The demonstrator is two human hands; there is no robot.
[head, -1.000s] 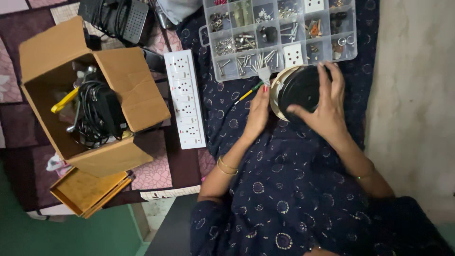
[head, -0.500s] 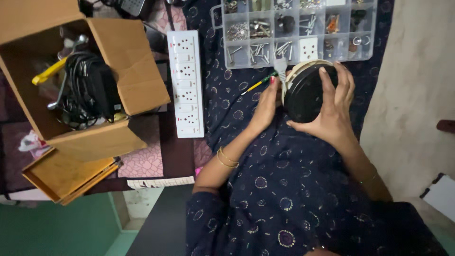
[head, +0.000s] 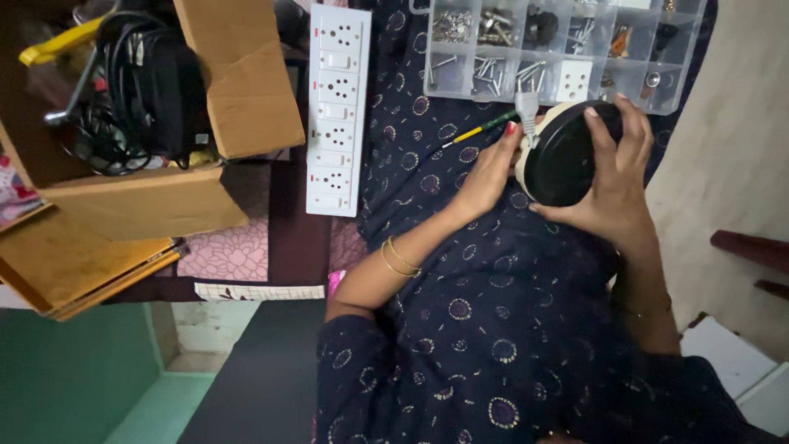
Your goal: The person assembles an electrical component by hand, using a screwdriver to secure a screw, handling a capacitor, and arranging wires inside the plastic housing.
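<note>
Head view: right hand [head: 612, 193] covers black round device [head: 563, 160]; organizer [head: 567, 49] cropped.

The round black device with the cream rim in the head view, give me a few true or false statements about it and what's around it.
1. Both hands hold the round black device with the cream rim. True: left hand on its left side, right hand across its face.
2. The white power strip lies left of the hands. True.
3. The clear plastic compartment organiser is shut with an opaque lid. False: screws and small parts show in its compartments.
4. The brown cardboard box holds only paper. False: it holds black cables and a yellow-handled tool.
</note>
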